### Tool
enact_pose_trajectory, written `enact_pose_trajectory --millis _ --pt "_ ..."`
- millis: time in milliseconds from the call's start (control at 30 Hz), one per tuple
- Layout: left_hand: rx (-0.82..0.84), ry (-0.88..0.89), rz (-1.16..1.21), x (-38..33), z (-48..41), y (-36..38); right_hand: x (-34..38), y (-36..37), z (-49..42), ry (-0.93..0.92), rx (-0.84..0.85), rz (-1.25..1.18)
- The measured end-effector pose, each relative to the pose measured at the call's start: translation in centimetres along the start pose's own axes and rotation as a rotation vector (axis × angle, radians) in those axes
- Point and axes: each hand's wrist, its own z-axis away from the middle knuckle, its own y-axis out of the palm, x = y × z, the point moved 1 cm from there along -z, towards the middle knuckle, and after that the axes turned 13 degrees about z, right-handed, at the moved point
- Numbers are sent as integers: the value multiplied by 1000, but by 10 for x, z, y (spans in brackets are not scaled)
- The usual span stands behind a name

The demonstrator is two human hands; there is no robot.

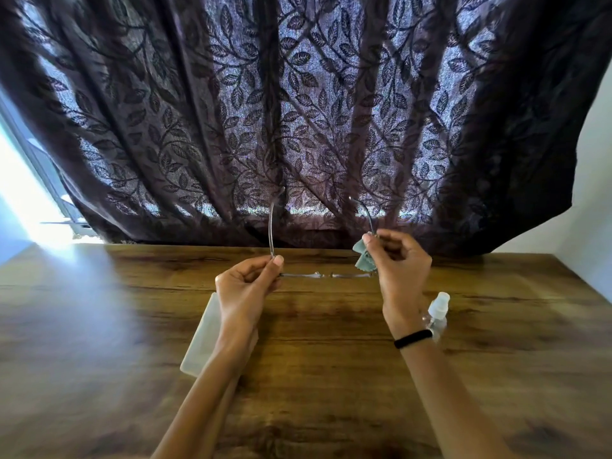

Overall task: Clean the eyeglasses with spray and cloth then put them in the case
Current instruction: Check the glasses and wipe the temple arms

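We are pinching thin metal-framed eyeglasses (318, 275) crosswise at both ends, right hand (397, 260) through a teal cloth (362, 256), left hand (246, 286) nearer the frosted white case (202, 339) lying lower left.

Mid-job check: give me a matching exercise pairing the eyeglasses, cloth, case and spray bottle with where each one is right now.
Things:
1. eyeglasses
2. cloth
3. case
4. spray bottle

Places:
A. on the table, beside the right wrist
B. held up between the left hand and the right hand
C. on the table, partly under the left forearm
D. pinched in the right hand only

Pairs: 1-B, 2-D, 3-C, 4-A
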Motion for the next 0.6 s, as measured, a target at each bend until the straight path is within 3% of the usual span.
enact_pose_trajectory --millis 167,600 --pt "5 17 0 -1 0 -1 -5 2 17 -3 -34 -33" --pt "335 -8 -220 -17 0 -4 7 -5 -9 -55 -4 45"
